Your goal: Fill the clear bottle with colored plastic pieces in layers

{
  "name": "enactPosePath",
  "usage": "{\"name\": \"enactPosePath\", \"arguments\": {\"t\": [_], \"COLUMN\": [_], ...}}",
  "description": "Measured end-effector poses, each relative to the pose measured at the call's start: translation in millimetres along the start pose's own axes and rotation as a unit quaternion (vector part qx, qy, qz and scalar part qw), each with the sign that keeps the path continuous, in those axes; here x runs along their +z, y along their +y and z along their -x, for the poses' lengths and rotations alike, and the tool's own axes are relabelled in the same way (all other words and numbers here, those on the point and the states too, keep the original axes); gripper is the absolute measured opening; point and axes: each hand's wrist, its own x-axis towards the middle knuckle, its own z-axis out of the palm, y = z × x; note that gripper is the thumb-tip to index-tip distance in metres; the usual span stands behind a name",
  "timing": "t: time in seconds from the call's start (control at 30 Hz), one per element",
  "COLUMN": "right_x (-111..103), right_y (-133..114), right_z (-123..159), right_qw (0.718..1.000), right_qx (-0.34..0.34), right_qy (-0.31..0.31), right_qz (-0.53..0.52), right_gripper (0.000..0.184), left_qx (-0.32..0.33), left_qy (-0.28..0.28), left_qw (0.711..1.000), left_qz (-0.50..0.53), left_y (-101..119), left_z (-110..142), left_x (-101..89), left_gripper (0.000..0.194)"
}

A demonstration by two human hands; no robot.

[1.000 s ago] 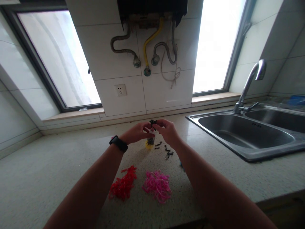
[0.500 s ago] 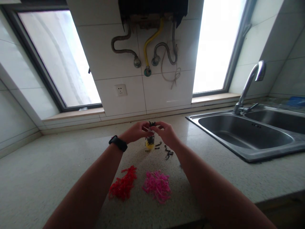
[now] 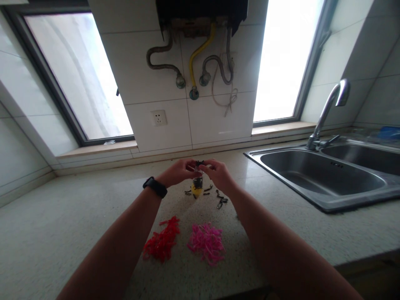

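A: Containers?
B: Mid-counter, between the hands: small clear container [image 3: 198, 182], dark bits inside. Yellow part [image 3: 196, 192] at its base. Dark clump [image 3: 200, 163] at its top. Far right: steel sink [image 3: 343, 201], two bowls.
A: Fingers?
B: Left hand [image 3: 180, 171] curled around container's upper part, grasping. Right hand [image 3: 218, 171]: thumb and fingertips at the clump; can't tell if pinched.
A: Counter and room?
B: Speckled pale counter [image 3: 93, 221]. Left to right: red pile [image 3: 162, 241], loose dark pieces [image 3: 222, 201] on both sides of the container base, pink pile [image 3: 206, 243] in front. Behind: left window [image 3: 78, 75], wall socket [image 3: 159, 118], black box [image 3: 201, 10] with hoses [image 3: 196, 52] below, right window [image 3: 286, 62], tap [image 3: 329, 108] over sink. Black watch [image 3: 155, 188] on left wrist.
A: Hard to see?
B: Left to right: forearms [image 3: 121, 233] run off the bottom. Container's rim is behind fingers; can't tell if yellow is part of it or separate. Box cut off at top, sink at right. Blue thing [image 3: 388, 133] past the sink: blurry.
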Motion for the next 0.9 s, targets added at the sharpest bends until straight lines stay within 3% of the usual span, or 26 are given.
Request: {"name": "enactPosePath", "arguments": {"t": [0.33,0.57,0.9], "right_x": [0,-1,-2], "right_y": [-8,-7,-13], "right_z": [1,-2,0], "right_qw": [0.995,0.993,0.994], "right_qx": [0.008,-0.008,-0.059], "right_qy": [-0.009,0.019,0.009], "right_qz": [-0.099,-0.112,-0.094], "right_gripper": [0.035,0.030,0.018], "left_qx": [-0.010,-0.012,-0.025], "left_qy": [0.003,0.013,0.021], "left_qw": [1.000,1.000,0.999], "left_qz": [0.015,0.014,0.015], "left_y": [-5,-9,-6], "left_z": [-1,-1,-1], "left_x": [-1.1,-1.9,-1.7], "left_gripper": [0.046,0.047,0.047]}}
